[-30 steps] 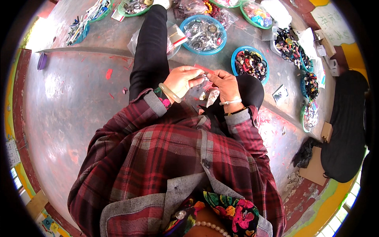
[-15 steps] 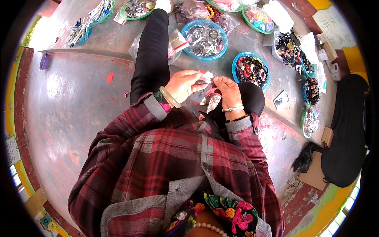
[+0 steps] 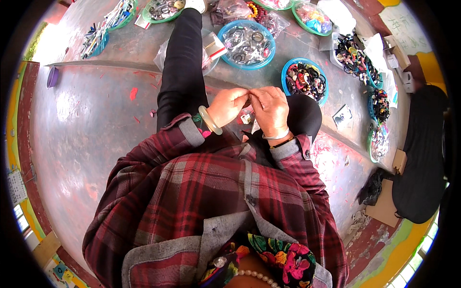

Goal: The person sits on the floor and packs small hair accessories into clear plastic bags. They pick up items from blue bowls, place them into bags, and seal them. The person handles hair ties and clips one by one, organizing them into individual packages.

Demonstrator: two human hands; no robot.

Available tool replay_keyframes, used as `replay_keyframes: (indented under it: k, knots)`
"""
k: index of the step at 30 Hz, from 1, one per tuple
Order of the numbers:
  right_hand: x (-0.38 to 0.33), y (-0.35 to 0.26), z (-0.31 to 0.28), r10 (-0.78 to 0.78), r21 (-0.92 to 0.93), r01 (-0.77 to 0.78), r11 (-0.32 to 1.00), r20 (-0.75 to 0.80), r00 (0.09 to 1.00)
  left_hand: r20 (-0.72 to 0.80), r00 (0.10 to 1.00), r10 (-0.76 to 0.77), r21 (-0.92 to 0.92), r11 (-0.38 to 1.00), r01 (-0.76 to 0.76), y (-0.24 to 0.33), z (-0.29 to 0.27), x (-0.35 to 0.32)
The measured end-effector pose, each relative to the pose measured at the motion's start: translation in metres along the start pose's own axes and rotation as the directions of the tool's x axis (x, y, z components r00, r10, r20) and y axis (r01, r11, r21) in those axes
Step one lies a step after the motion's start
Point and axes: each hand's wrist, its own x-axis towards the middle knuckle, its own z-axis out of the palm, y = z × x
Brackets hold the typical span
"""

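Note:
My left hand [image 3: 227, 107], with a pale bangle at its wrist, has thumb and fingers pinched together. Its fingertips meet those of my right hand [image 3: 271, 111], which is likewise closed in a pinch. Whatever lies between the fingertips is too small or too covered to name. Just beneath the hands, between my legs, a small whitish and yellow piece [image 3: 246, 118] shows beside a partly hidden clear packet [image 3: 255, 126]. Beyond the right hand stands a blue basket of dark and coloured hair ties [image 3: 305, 80].
Another blue basket [image 3: 247, 67] holds dark rings in clear packets. Green baskets [image 3: 331, 32] and plastic bags [image 3: 234, 10] stand farther off. A purple cup [image 3: 53, 77] is at far left; a printed card [image 3: 342, 116] and a black bag [image 3: 372, 188] lie at right.
My two hands have come together, the right one moving left until the fingertips meet. The small white piece seen between them before is now hidden.

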Motion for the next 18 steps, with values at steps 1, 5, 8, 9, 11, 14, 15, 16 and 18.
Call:
replay_keyframes:
  k: [1, 5, 8, 9, 11, 14, 15, 16, 18]
  knots:
    - [-0.001, 0.000, 0.000, -0.002, -0.010, 0.002, 1.000, 0.006, 1.000, 0.005, 1.000, 0.008, 0.025, 1.000, -0.008, 0.003, -0.001, 0.000]
    - [-0.003, 0.001, 0.001, -0.023, -0.026, 0.023, 0.999, 0.009, 1.000, 0.007, 0.997, 0.081, 0.138, 0.987, -0.081, 0.003, 0.000, -0.001]
    - [-0.004, 0.001, 0.002, -0.041, -0.040, 0.042, 0.998, 0.028, 0.999, 0.077, 0.994, 0.077, 0.259, 0.961, -0.095, 0.000, -0.003, -0.001]
    - [-0.004, 0.001, 0.002, -0.041, -0.043, 0.043, 0.998, 0.040, 0.998, 0.111, 0.992, 0.057, 0.304, 0.949, -0.089, -0.001, -0.003, -0.002]
    - [-0.005, 0.000, 0.003, -0.039, -0.048, 0.042, 0.998, 0.060, 0.997, 0.095, 0.987, 0.130, 0.357, 0.921, -0.156, -0.007, -0.001, -0.004]
    - [-0.007, -0.002, 0.006, -0.028, -0.058, 0.032, 0.998, 0.072, 0.997, 0.106, 0.981, 0.165, 0.407, 0.893, -0.194, -0.005, 0.000, -0.005]
    - [-0.007, -0.002, 0.006, -0.023, -0.059, 0.028, 0.998, 0.073, 0.997, 0.113, 0.980, 0.163, 0.419, 0.887, -0.196, -0.003, 0.000, -0.006]
    - [-0.007, -0.003, 0.006, -0.019, -0.060, 0.023, 0.998, 0.075, 0.997, 0.105, 0.980, 0.167, 0.417, 0.887, -0.196, -0.004, 0.001, -0.006]
    - [-0.008, -0.003, 0.007, -0.003, -0.062, 0.009, 0.998, 0.089, 0.996, 0.091, 0.980, 0.175, 0.414, 0.889, -0.197, -0.006, 0.002, -0.007]
